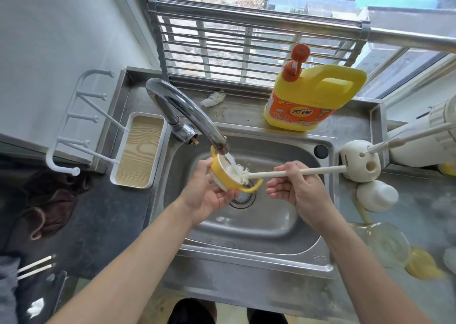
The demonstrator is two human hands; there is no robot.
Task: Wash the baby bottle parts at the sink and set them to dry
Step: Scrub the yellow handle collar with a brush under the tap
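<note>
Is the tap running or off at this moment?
Running: a white stream falls from the faucet spout into the yellow bottle collar held beneath it.

Over the sink [271,237], the left hand [207,197] grips a yellow collar [229,175] under the tap [187,111], water running into it. The right hand [296,188] pinches the brush [283,173] handle, bristles inside the collar. A soap jug [313,96] stands at the back edge. A drying rack [138,151] sits at the left edge, a brush holder [360,163] at the right.
</note>
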